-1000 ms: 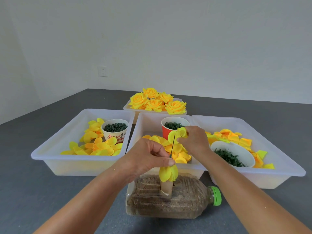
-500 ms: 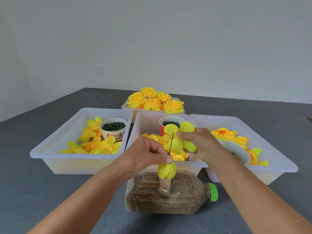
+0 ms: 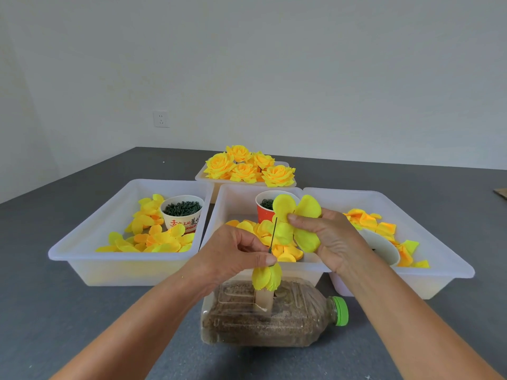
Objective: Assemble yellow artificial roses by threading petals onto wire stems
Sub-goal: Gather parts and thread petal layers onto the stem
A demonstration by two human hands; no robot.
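Observation:
A thin dark wire stem (image 3: pixel 273 233) stands upright from a cardboard tube (image 3: pixel 264 300) set in a sand-filled bottle (image 3: pixel 274 319) lying on its side. My left hand (image 3: pixel 233 252) pinches the wire just above a folded yellow petal bud (image 3: pixel 266 276). Close to the wire's tip, on its right, my right hand (image 3: pixel 326 238) pinches a yellow four-lobed petal piece (image 3: pixel 297 223) held flat and facing me.
Three white trays hold loose yellow petals: left (image 3: pixel 82 250), middle (image 3: pixel 230 198), right (image 3: pixel 444 256). Paper cups of dark green parts (image 3: pixel 182 212), (image 3: pixel 265 209) stand in them. A white bowl (image 3: pixel 384 245) sits behind my right hand. Finished roses (image 3: pixel 247 168) fill a far tray.
My right hand has lifted a petal piece out of the middle tray and spread it open beside the wire's top. My left hand has kept its pinch on the wire.

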